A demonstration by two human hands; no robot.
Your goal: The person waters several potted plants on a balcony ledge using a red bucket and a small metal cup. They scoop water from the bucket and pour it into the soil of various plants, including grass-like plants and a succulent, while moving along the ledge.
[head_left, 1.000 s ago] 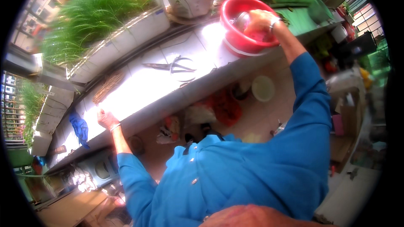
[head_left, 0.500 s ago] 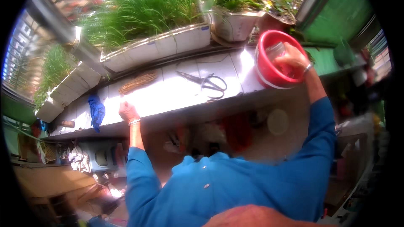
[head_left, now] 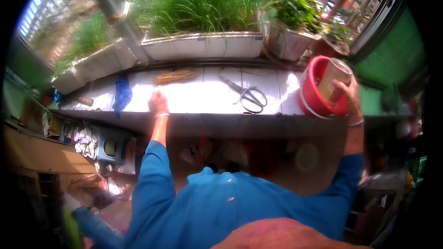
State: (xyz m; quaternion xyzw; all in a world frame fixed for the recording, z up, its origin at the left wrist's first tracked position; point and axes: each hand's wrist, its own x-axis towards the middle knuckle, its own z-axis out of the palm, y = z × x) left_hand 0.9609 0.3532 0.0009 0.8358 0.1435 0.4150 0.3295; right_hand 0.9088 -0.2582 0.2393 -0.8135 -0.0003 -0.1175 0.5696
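Note:
My right hand [head_left: 349, 94] is wrapped round a tan, cylindrical cup-like container [head_left: 333, 77]. It tilts over the red bucket [head_left: 310, 87], its lower part inside the rim; what the bucket holds is mostly hidden. On the white tiled ledge, my left hand [head_left: 158, 103] is closed, just on the near side of a bundle of dry brown stalks [head_left: 175, 76]. Whatever its fingers hold, if anything, is hidden. A pair of dark-handled scissors [head_left: 251, 99] lies between my hands. Left of my left hand lies a crumpled blue cloth or glove [head_left: 122, 94].
Behind the ledge stand a long white planter [head_left: 203, 47] of grassy green plants and a leafy plant's pot [head_left: 288, 41]. Another white planter [head_left: 106, 57] is at the left. A small brown cylinder [head_left: 86, 101] lies near the ledge's left end. Household things crowd the floor below.
My right hand has raised the container from inside the bucket toward its rim and tilted it. My left hand stays closed by the stalks. The whole view has shifted and turned.

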